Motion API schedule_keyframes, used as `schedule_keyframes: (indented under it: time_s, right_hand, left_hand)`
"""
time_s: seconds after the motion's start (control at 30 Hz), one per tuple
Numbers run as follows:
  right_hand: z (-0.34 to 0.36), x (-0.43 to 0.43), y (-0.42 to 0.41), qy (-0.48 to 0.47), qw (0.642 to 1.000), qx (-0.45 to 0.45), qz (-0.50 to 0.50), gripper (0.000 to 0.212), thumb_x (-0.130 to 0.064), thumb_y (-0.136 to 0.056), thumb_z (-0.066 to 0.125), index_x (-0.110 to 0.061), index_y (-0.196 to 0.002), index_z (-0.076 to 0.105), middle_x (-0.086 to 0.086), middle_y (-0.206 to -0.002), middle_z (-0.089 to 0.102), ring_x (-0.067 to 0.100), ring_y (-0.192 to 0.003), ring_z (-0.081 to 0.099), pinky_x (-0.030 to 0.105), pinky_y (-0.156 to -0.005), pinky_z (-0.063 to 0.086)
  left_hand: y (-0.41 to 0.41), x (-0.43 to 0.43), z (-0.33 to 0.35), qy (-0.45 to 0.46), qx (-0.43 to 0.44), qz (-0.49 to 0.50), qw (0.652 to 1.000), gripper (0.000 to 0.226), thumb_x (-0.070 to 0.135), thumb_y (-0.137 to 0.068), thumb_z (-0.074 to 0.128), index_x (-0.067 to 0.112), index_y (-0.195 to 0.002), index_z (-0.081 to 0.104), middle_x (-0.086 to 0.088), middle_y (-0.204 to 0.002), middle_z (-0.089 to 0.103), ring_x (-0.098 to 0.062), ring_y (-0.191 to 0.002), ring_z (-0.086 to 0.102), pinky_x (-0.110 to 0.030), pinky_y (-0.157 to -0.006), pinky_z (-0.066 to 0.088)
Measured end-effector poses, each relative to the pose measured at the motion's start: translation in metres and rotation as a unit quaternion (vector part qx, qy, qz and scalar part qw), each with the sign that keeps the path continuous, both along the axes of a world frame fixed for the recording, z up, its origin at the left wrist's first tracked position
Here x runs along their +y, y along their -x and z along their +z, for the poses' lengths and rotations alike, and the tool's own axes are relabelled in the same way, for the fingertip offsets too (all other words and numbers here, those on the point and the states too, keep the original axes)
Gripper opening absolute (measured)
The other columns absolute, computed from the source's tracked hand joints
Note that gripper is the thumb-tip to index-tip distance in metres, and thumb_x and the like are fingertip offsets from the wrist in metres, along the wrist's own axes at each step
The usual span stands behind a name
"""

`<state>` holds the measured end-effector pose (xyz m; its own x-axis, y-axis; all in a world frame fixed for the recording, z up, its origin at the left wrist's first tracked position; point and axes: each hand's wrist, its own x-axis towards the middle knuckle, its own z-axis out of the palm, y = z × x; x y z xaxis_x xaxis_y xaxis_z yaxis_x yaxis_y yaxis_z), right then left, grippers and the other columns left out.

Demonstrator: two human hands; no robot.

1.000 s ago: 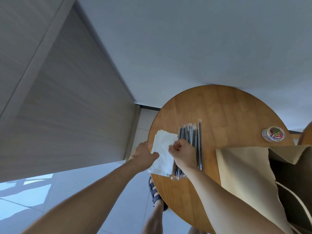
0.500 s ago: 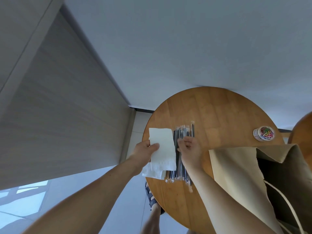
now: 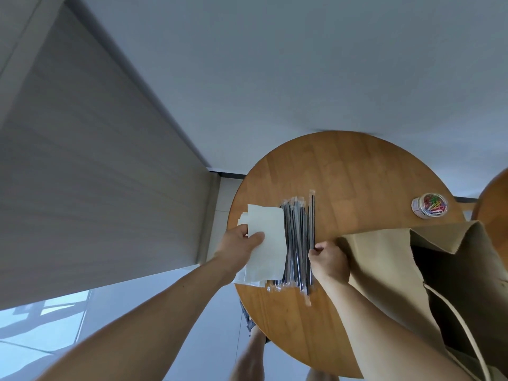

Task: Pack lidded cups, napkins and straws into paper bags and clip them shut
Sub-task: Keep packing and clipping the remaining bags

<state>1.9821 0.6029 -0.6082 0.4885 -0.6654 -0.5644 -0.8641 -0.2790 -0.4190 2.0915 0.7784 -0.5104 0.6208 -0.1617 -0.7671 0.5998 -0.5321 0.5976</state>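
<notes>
Pinching one napkin [image 3: 270,248] in the left hand [image 3: 242,243], raised off the napkin stack [image 3: 243,219] at the surface's [image 3: 343,171] left edge a second ago. Nipping a single wrapped straw [image 3: 312,221] with the right hand [image 3: 330,261], now parted from the right side of the straw pile [image 3: 294,237] (hand lay over the pile half a second back). Both extras secured; next, probably, into the open paper bag [image 3: 384,270] at the right edge. Clip jar [image 3: 429,204] untouched near the far-right edge.

Open tabletop [image 3: 357,182] between straws [image 3: 295,237], clip jar [image 3: 429,205]; bag [image 3: 384,262] blocks right.
</notes>
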Motion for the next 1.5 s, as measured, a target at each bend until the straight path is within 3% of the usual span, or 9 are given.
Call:
schedule_keyframes:
  time_s: [0.1, 0.23, 0.5, 0.73, 0.83, 1.07, 1.23, 1.33, 1.5]
  right_hand:
    - [0.006, 0.0, 0.002, 0.004, 1.0, -0.003, -0.01, 0.011, -0.025, -0.084, 0.066, -0.021, -0.093, 0.064, -0.014, -0.063, 0.054, 0.006, -0.053, 0.051, 0.024, -0.055, 0.039]
    - [0.03, 0.002, 0.004, -0.006, 0.998, -0.055, -0.019, 0.011, -0.022, -0.084, 0.063, -0.022, -0.078, 0.053, -0.007, -0.063, 0.058, 0.011, -0.055, 0.055, 0.024, -0.049, 0.038]
    - [0.144, 0.026, -0.006, -0.106, 0.94, -0.323, -0.008, 0.018, -0.018, -0.086, 0.07, -0.034, -0.085, 0.062, -0.014, -0.074, 0.066, -0.005, -0.073, 0.062, 0.003, -0.058, 0.042]
    - [0.223, 0.019, -0.009, -0.116, 0.924, -0.362, 0.05, 0.008, -0.024, -0.089, 0.069, -0.031, -0.09, 0.065, -0.012, -0.083, 0.066, 0.004, -0.076, 0.064, 0.01, -0.064, 0.047]
    - [0.246, 0.012, -0.006, -0.109, 0.921, -0.37, 0.053, 0.006, -0.025, -0.089, 0.069, -0.028, -0.093, 0.066, -0.013, -0.082, 0.066, 0.0, -0.077, 0.062, 0.007, -0.066, 0.045]
    - [0.299, -0.006, 0.007, -0.025, 0.909, -0.412, 0.06, 0.021, -0.038, -0.084, 0.074, -0.041, -0.094, 0.055, -0.02, -0.093, 0.064, -0.014, -0.088, 0.057, 0.002, -0.064, 0.044]
    - [0.342, -0.057, 0.022, -0.078, 0.889, -0.452, -0.001, 0.059, -0.05, -0.07, 0.081, -0.036, -0.121, 0.055, -0.019, -0.114, 0.064, -0.004, -0.106, 0.058, 0.02, -0.082, 0.05]
    - [0.365, -0.082, 0.033, -0.19, 0.866, -0.462, 0.031, 0.036, -0.037, -0.077, 0.082, -0.031, -0.109, 0.067, -0.01, -0.105, 0.073, 0.008, -0.098, 0.069, 0.023, -0.073, 0.057]
    - [0.373, -0.101, 0.048, -0.16, 0.875, -0.454, 0.046, 0.026, -0.035, -0.08, 0.079, -0.024, -0.102, 0.072, -0.006, -0.097, 0.075, 0.012, -0.091, 0.071, 0.023, -0.07, 0.057]
  left_hand:
    - [0.0, -0.004, 0.004, -0.006, -0.005, -0.001, 1.0, 0.018, 0.027, -0.098, 0.059, 0.017, -0.111, 0.066, -0.004, -0.109, 0.07, -0.026, -0.101, 0.066, -0.044, -0.093, 0.055]
    - [-0.002, -0.011, 0.014, -0.017, -0.023, -0.012, 1.0, 0.015, 0.026, -0.1, 0.053, 0.019, -0.107, 0.063, -0.003, -0.107, 0.069, -0.023, -0.097, 0.065, -0.044, -0.092, 0.056]
    - [-0.005, -0.034, 0.086, 0.038, -0.063, -0.001, 0.997, 0.019, 0.024, -0.1, 0.049, 0.018, -0.103, 0.067, -0.011, -0.107, 0.07, -0.033, -0.103, 0.065, -0.054, -0.096, 0.052]
    - [-0.002, -0.048, 0.161, 0.166, -0.092, 0.021, 0.982, 0.02, 0.012, -0.096, 0.055, 0.008, -0.107, 0.071, -0.013, -0.105, 0.074, -0.036, -0.102, 0.069, -0.053, -0.093, 0.054]
    - [0.003, -0.054, 0.187, 0.18, -0.137, -0.003, 0.974, 0.01, 0.02, -0.091, 0.068, 0.017, -0.099, 0.074, -0.001, -0.094, 0.077, -0.023, -0.088, 0.073, -0.037, -0.068, 0.059]
    - [0.015, -0.082, 0.242, 0.229, -0.195, -0.009, 0.954, 0.002, 0.018, -0.088, 0.074, 0.019, -0.09, 0.074, 0.005, -0.082, 0.077, -0.011, -0.072, 0.073, -0.02, -0.055, 0.054]
    - [0.02, -0.107, 0.291, 0.321, -0.178, -0.073, 0.927, 0.015, 0.014, -0.089, 0.072, 0.008, -0.102, 0.072, -0.006, -0.094, 0.077, -0.023, -0.084, 0.074, -0.029, -0.065, 0.059]
    - [0.031, -0.125, 0.31, 0.334, -0.184, -0.139, 0.914, 0.018, 0.013, -0.089, 0.071, 0.004, -0.105, 0.071, -0.01, -0.098, 0.075, -0.025, -0.087, 0.073, -0.028, -0.067, 0.058]
    - [0.047, -0.148, 0.319, 0.334, -0.186, -0.177, 0.907, 0.021, 0.011, -0.091, 0.069, 0.001, -0.108, 0.069, -0.014, -0.101, 0.074, -0.026, -0.089, 0.072, -0.03, -0.071, 0.059]
